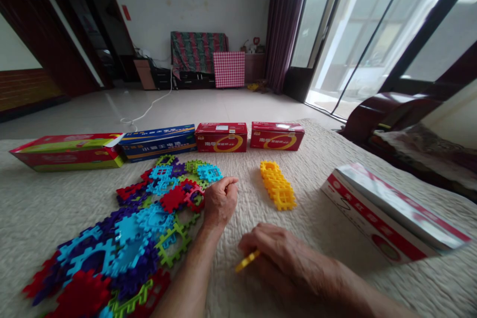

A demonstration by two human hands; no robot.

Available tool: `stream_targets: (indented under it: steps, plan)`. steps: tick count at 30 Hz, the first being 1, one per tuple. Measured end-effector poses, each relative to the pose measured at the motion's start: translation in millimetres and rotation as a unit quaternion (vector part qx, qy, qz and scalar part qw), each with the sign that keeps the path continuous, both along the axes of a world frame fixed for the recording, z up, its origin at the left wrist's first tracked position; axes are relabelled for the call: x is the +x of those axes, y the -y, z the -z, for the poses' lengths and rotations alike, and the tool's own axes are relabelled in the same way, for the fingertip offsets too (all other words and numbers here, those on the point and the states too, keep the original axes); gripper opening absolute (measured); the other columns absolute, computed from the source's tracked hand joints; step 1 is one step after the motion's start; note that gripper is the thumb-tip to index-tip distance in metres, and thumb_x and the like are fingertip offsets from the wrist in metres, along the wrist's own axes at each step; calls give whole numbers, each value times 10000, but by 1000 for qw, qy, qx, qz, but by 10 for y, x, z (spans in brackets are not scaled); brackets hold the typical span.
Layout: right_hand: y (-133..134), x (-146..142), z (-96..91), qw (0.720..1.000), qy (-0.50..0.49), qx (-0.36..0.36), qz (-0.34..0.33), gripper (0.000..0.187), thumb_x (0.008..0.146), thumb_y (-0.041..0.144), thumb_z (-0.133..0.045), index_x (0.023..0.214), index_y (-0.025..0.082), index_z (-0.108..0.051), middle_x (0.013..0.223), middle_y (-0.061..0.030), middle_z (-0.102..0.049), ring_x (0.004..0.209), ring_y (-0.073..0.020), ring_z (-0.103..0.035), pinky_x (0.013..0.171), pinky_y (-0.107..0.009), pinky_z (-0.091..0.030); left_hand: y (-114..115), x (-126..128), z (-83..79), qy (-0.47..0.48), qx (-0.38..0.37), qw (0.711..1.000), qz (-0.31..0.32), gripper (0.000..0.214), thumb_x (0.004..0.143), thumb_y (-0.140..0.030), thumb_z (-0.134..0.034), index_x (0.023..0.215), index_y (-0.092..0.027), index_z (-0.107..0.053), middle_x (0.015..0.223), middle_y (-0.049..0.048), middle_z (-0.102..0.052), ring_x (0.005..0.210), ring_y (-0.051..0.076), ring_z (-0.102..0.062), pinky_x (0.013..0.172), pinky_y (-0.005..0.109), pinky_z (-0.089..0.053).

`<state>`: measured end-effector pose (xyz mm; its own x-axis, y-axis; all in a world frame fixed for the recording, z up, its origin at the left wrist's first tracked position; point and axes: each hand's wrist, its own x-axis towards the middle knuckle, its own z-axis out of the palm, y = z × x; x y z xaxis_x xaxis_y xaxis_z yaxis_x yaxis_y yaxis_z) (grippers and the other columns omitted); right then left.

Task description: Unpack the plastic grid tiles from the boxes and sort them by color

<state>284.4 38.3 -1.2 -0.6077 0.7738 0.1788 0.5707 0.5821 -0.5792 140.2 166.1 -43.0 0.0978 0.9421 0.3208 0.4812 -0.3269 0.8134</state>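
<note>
My right hand (278, 253), slightly blurred, is closed on a yellow interlocking toy piece (247, 262), whose edge sticks out on the left. My left hand (222, 201) is curled into a fist beside the pile; anything inside it is hidden. Beyond my hands lies an overlapping row of yellow toy pieces (278, 186) with square-notched edges. To the left spreads a loose heap of similar notched pieces: light blue ones (128, 228), a red one (84, 294), green ones (174, 244) and purple ones.
Along the far side stand a red-and-green box (70, 151), a blue box (158, 143) and two red boxes (221, 138) (278, 136). A white-and-red carton (387, 218) stands at the right. All rest on a quilted cream cover (313, 159).
</note>
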Motion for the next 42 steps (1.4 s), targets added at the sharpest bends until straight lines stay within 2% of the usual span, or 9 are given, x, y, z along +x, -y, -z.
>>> stream_targets:
  steps: [4,7,12,19,21,24,27,29,42]
  plan:
    - [-53,112,-37,993,54,-17,103,359,894,140,-393,1246,175,-451,901,-49,-658,777,-171,-623,727,-320,-487,-3,-4,5,5,-7,1000,3,266,770,-157,-517,897,-181,-749,781,31,-759,690,152,-680,630,227,-502]
    - [-69,143,-72,986,96,-6,140,360,868,147,-419,1222,178,-474,972,-77,-643,845,-198,-621,764,-366,-498,-1,0,3,7,-12,1000,3,261,769,-168,-524,899,-182,-750,787,31,-760,707,156,-682,644,231,-504]
    - [-45,155,-135,988,89,9,127,494,756,163,-563,1243,204,-489,1194,-102,-558,1056,-221,-554,897,-388,-484,7,6,-9,10,-14,1000,2,255,764,-163,-524,880,-177,-750,785,35,-761,704,156,-682,654,235,-509]
    - [-27,130,-150,990,99,7,98,330,710,69,-534,1003,214,-576,1008,-49,-592,922,-174,-557,832,-336,-491,13,9,-7,10,-10,1000,3,262,762,-172,-514,878,-183,-748,789,35,-761,731,166,-690,679,249,-515]
    - [-54,183,-104,991,86,46,95,394,721,98,-563,1097,216,-559,1076,-58,-588,968,-183,-553,867,-351,-487,13,10,-11,10,-10,1000,4,265,763,-176,-508,876,-182,-748,786,38,-761,737,170,-692,684,253,-516]
    - [-128,373,23,976,77,159,127,533,748,154,-593,1267,200,-479,1186,-101,-555,1063,-228,-524,928,-423,-465,13,7,-18,12,-12,1000,4,274,761,-177,-503,880,-179,-749,783,41,-761,742,175,-693,685,256,-517]
    - [-206,617,154,947,87,251,179,566,766,177,-588,1312,174,-438,1199,-141,-536,1055,-264,-514,898,-473,-466,11,3,-19,12,-14,1000,4,272,761,-189,-507,881,-183,-751,788,41,-761,742,176,-693,680,256,-515]
    - [-237,738,206,935,95,277,200,583,753,179,-593,1313,164,-433,1195,-152,-523,1051,-279,-510,887,-487,-464,11,1,-16,11,-16,1000,4,270,763,-195,-508,879,-186,-752,791,40,-761,739,174,-692,681,255,-514]
    - [-251,792,200,942,100,245,206,643,641,124,-553,1272,168,-441,1224,-135,-466,1109,-294,-466,931,-523,-419,10,1,-8,20,-10,1000,5,263,767,-196,-506,866,-194,-750,785,30,-762,735,168,-690,704,253,-515]
